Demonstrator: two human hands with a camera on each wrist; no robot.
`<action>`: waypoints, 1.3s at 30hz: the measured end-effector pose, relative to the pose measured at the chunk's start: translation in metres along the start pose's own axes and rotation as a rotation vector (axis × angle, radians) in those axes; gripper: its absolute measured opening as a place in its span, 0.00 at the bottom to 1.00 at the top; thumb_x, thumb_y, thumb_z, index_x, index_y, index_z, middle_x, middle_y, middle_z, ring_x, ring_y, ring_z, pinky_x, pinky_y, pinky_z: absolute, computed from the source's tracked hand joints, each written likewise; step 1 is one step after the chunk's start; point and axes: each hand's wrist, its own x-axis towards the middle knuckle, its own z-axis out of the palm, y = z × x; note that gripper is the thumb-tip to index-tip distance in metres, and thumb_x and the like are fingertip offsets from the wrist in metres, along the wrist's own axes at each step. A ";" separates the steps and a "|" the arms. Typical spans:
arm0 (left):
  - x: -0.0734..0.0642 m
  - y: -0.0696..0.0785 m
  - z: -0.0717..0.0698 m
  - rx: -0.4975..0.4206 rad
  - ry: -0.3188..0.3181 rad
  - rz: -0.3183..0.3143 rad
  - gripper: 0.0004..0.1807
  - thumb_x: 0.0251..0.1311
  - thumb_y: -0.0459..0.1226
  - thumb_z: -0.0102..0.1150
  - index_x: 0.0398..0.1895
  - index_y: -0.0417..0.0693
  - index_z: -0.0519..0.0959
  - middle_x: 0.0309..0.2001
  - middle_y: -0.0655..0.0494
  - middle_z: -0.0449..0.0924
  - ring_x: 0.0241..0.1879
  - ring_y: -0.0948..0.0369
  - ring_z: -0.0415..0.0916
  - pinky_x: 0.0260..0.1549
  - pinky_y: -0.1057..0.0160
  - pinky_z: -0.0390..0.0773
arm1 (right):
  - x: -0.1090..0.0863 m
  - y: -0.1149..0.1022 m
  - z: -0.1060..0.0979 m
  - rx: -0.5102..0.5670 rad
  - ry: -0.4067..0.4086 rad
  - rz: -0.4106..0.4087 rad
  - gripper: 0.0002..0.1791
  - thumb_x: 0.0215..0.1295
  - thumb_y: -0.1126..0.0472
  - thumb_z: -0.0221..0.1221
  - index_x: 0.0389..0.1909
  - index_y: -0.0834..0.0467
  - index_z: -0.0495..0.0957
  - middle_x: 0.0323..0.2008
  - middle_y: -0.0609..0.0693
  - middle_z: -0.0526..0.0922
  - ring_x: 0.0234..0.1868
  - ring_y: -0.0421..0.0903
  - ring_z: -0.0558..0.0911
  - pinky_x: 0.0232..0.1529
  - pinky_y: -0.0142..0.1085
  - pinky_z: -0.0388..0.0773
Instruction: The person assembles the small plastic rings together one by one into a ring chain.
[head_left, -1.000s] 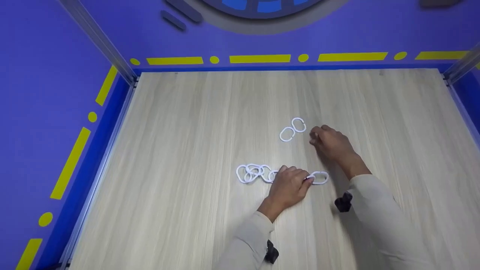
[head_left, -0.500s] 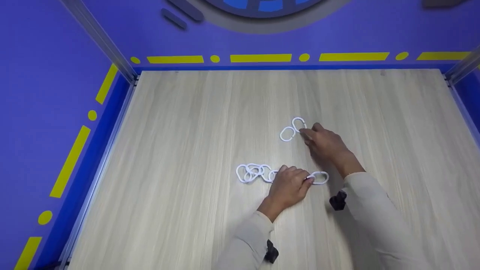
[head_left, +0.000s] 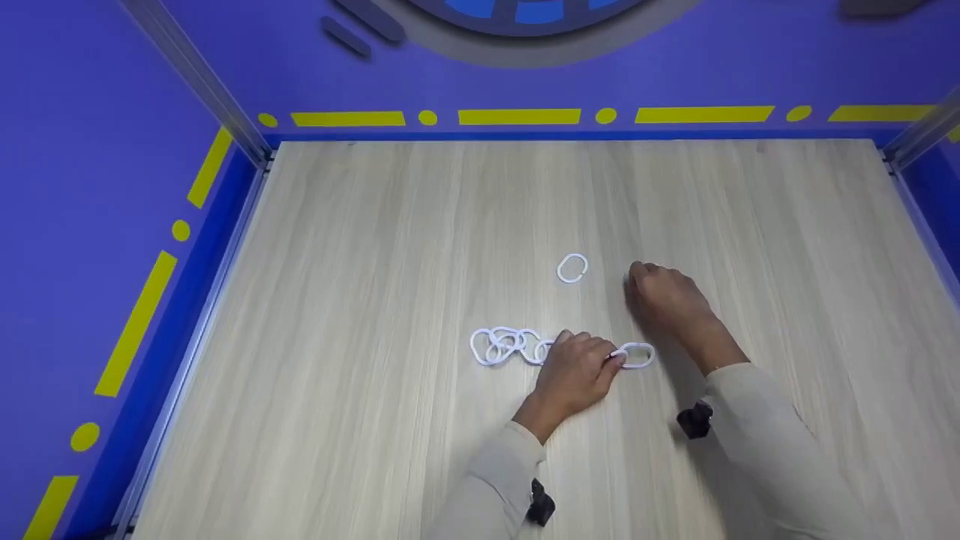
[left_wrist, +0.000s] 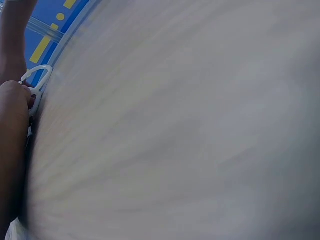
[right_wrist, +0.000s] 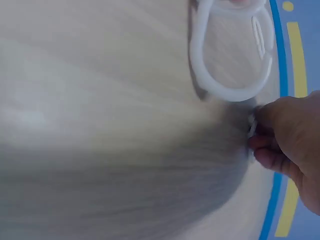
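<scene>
My left hand (head_left: 574, 375) lies over the middle of a chain of white plastic C-shaped links (head_left: 473, 346) and grips it. Several links bunch up to the left of that hand. To its right, the end link (head_left: 654, 355) sticks out past the thumb, its gap showing large in the right wrist view. Farther right and back is my right hand (head_left: 667, 300), just above the table. Its thumb and fingers pinch a white link (right_wrist: 252, 127), mostly hidden by them. One loose white link (head_left: 573, 282) lies flat on the table beyond both hands.
The light wood-grain table (head_left: 360, 247) is bounded by a blue back wall (head_left: 525, 90) with yellow marks and a blue left wall (head_left: 75, 225). Metal rails run along the side edges. A small black device (head_left: 694, 420) sits at the right sleeve.
My right hand reached left to the farther of the two loose links, took it, and drew back right and nearer. My left hand stays on the chain.
</scene>
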 end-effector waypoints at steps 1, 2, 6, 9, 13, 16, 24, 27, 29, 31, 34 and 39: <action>0.000 0.000 0.000 -0.003 -0.001 -0.002 0.16 0.75 0.50 0.49 0.33 0.58 0.83 0.31 0.68 0.87 0.30 0.66 0.80 0.32 0.66 0.70 | -0.001 -0.001 -0.001 0.005 -0.005 0.011 0.05 0.69 0.71 0.53 0.42 0.70 0.74 0.30 0.66 0.82 0.24 0.52 0.78 0.28 0.49 0.78; 0.000 0.000 0.000 -0.004 -0.002 -0.003 0.16 0.75 0.50 0.49 0.33 0.57 0.83 0.30 0.67 0.87 0.30 0.66 0.80 0.32 0.66 0.70 | -0.003 -0.002 -0.002 0.036 -0.006 0.030 0.08 0.69 0.71 0.53 0.45 0.71 0.74 0.31 0.66 0.82 0.25 0.53 0.78 0.29 0.50 0.79; 0.000 0.001 -0.002 -0.004 -0.021 0.000 0.17 0.76 0.50 0.48 0.32 0.57 0.83 0.29 0.67 0.85 0.28 0.66 0.78 0.32 0.65 0.69 | -0.015 0.000 -0.005 0.311 0.035 0.171 0.16 0.68 0.68 0.54 0.54 0.70 0.73 0.36 0.67 0.85 0.32 0.55 0.83 0.35 0.49 0.80; 0.001 0.000 -0.003 -0.001 -0.023 0.003 0.17 0.76 0.50 0.48 0.32 0.57 0.82 0.28 0.67 0.85 0.28 0.66 0.77 0.32 0.65 0.69 | -0.027 0.004 -0.005 0.534 0.108 0.245 0.20 0.66 0.68 0.57 0.58 0.69 0.74 0.38 0.65 0.85 0.33 0.50 0.83 0.32 0.38 0.80; 0.001 -0.001 -0.002 -0.002 -0.013 0.005 0.16 0.75 0.50 0.49 0.33 0.58 0.83 0.28 0.68 0.85 0.29 0.67 0.78 0.32 0.66 0.70 | -0.045 0.004 -0.007 0.717 0.141 0.315 0.19 0.70 0.69 0.56 0.60 0.69 0.75 0.39 0.64 0.84 0.31 0.37 0.81 0.28 0.26 0.77; 0.001 -0.001 -0.002 -0.007 -0.016 0.002 0.16 0.75 0.50 0.49 0.33 0.58 0.83 0.28 0.68 0.85 0.29 0.67 0.78 0.33 0.66 0.70 | -0.057 0.001 -0.010 0.805 0.155 0.360 0.18 0.71 0.68 0.57 0.59 0.69 0.76 0.38 0.61 0.84 0.31 0.32 0.82 0.32 0.24 0.80; 0.000 0.000 -0.001 -0.006 0.002 0.001 0.16 0.73 0.50 0.53 0.29 0.57 0.82 0.26 0.67 0.84 0.28 0.66 0.78 0.32 0.66 0.70 | -0.078 -0.007 -0.009 0.904 0.149 0.394 0.18 0.70 0.67 0.60 0.58 0.68 0.78 0.32 0.51 0.84 0.28 0.32 0.82 0.33 0.28 0.83; 0.000 -0.001 0.000 -0.001 0.017 0.004 0.15 0.72 0.50 0.54 0.28 0.57 0.82 0.26 0.68 0.84 0.27 0.66 0.77 0.32 0.66 0.69 | -0.081 -0.008 -0.008 0.905 0.127 0.391 0.18 0.70 0.67 0.59 0.58 0.69 0.78 0.32 0.55 0.83 0.27 0.34 0.81 0.30 0.29 0.82; 0.000 -0.001 0.000 0.005 0.025 0.008 0.15 0.72 0.50 0.54 0.28 0.58 0.82 0.26 0.68 0.84 0.27 0.66 0.78 0.32 0.66 0.68 | -0.083 -0.009 -0.007 0.883 0.114 0.388 0.17 0.71 0.67 0.59 0.58 0.69 0.79 0.33 0.57 0.83 0.26 0.34 0.81 0.28 0.30 0.81; -0.001 -0.001 0.000 0.009 0.029 0.010 0.15 0.72 0.50 0.54 0.29 0.58 0.82 0.26 0.68 0.84 0.27 0.66 0.78 0.32 0.66 0.68 | -0.083 -0.010 -0.006 0.862 0.107 0.384 0.17 0.70 0.68 0.59 0.57 0.69 0.79 0.33 0.58 0.83 0.25 0.36 0.81 0.26 0.30 0.80; -0.001 -0.001 0.000 0.008 0.026 0.009 0.15 0.72 0.50 0.54 0.28 0.58 0.82 0.26 0.68 0.84 0.27 0.67 0.77 0.32 0.66 0.68 | -0.082 -0.012 -0.005 0.840 0.104 0.368 0.16 0.69 0.68 0.60 0.55 0.70 0.81 0.32 0.59 0.84 0.24 0.37 0.81 0.24 0.30 0.79; 0.000 0.000 0.000 0.003 0.019 0.005 0.16 0.72 0.50 0.55 0.27 0.57 0.81 0.24 0.68 0.82 0.26 0.66 0.75 0.31 0.66 0.68 | -0.080 -0.014 -0.002 0.796 0.105 0.311 0.13 0.67 0.70 0.62 0.49 0.71 0.84 0.32 0.63 0.87 0.23 0.35 0.80 0.23 0.28 0.78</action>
